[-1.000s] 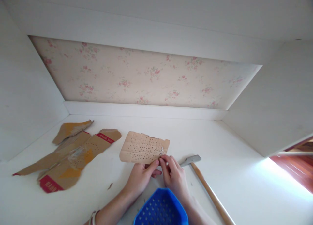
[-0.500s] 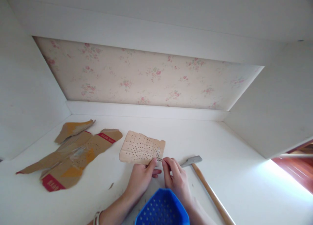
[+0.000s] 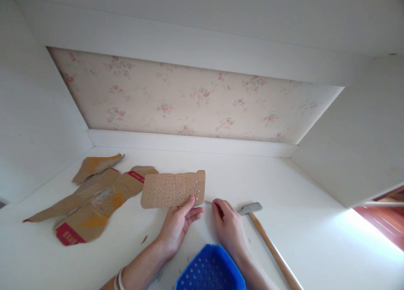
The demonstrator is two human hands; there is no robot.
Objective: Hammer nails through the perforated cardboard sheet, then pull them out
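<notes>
My left hand [image 3: 179,220] grips a tan piece of cardboard [image 3: 167,189] by its lower right edge, thumb on top and fingers beneath. Rows of small holes cover the cardboard, and several shiny nail heads [image 3: 197,189] sit near its right end. My right hand [image 3: 229,218] is closed in a pinch on a thin metal nail [image 3: 208,202], which points left toward the cardboard's right edge. Most of the nail is hidden by the fingers. A hammer [image 3: 252,208] with a wooden handle lies just right of my right hand.
A blue basket with holes [image 3: 210,267] stands at the front, between my forearms. Torn brown cardboard [image 3: 94,201] with red print and yellow tape lies on the left of the white surface [image 3: 309,227]. Small scraps are scattered near my left arm. White panels enclose the sides and top.
The cardboard has moved left with my left hand and turned slightly. My right hand, with the nail, is now apart from my left thumb.
</notes>
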